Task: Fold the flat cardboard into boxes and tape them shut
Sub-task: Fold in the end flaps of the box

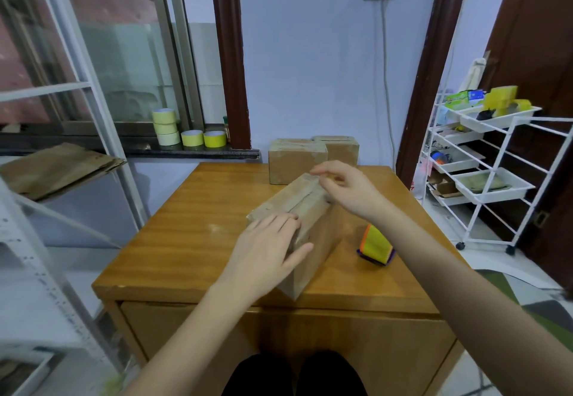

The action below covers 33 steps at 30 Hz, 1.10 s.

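On the orange-brown wooden table point(192, 234) we press our left hand point(269, 253) flat, fingers spread, on the near end of the brown cardboard box point(313, 231) — mid-table, seam up. Our right hand point(344, 191) pinches at its far edge, gripping nothing we can make out — the yellow tape dispenser point(376, 245) sits just right.
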### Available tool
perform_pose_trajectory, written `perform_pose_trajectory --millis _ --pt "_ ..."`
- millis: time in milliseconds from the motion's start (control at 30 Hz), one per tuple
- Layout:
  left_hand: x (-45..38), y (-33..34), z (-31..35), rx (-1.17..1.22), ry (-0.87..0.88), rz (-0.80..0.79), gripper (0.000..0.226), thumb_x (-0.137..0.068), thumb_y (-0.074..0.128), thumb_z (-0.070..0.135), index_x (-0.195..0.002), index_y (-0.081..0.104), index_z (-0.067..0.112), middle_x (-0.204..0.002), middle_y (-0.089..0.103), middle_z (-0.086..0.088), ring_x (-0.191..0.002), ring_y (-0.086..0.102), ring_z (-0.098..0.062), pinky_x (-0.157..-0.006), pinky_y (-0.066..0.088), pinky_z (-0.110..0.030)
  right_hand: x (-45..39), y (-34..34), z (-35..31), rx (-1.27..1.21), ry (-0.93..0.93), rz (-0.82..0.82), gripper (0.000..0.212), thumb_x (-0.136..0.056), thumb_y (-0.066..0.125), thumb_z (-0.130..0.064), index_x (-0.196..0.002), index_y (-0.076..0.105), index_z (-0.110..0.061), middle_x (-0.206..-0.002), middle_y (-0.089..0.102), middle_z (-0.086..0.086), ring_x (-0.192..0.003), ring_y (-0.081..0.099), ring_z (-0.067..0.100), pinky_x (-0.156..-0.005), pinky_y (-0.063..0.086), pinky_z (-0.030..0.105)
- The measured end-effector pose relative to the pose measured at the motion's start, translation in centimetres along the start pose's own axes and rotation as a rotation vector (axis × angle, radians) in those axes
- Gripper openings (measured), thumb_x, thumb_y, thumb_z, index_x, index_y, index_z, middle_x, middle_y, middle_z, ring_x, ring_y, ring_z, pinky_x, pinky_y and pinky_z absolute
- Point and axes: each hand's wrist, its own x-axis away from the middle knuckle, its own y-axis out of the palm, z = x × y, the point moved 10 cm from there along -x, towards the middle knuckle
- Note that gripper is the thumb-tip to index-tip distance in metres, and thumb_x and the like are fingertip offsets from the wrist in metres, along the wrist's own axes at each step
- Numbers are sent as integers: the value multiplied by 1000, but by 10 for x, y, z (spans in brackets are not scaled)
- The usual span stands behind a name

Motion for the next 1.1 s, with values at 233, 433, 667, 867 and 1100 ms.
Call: perform_pose_trajectory --millis 233,433,667,867,1100 --pt "13 -7 -23 53 5 16 25 -93 50 37 -105 61 19 -117 65 8 -109 59 -10 -94 38 -22 -32 69 22 406 61 -466 49 -101 37 -41 -146 36 -21 -155 31 0 -146 17 19 -118 16 39" --pt "23 -9 -52 -82 -47 62 29 -90 58 35 -113 66 18 -123 64 6 -119 56 -11 -106 30 -27 -26 71 19 531 64 -464 50 -102 26 -47 -144 40 -24 -149 41 1 -138 33 24 -114 21 42" --pt "3 -7 -105 -264 -251 -17 36 -97 51 19 -132 56 22 -143 49 -4 -137 39 -22 -113 26 -38 3 50 18 333 158 -494 45 -104 34 -35 -142 42 -13 -144 46 5 -130 42 21 -105 32 29" --pt "-45 20 -117 -344 -287 -289 58 -97 32 8 -149 27 33 -153 31 -9 -139 28 -26 -109 28 -39 26 37 19 388 230 -410 52 -94 45 -54 -123 50 -10 -98 55 -4 -92 53 17 -77 46 32" --pt "-89 49 -88 -497 -151 -387 56 -101 26 12 -152 15 32 -148 36 -11 -132 38 -28 -102 34 -38 65 26 1 528 211 -315 39 -102 31 -43 -121 39 -10 -92 66 8 -74 61 24 -68 48 38"
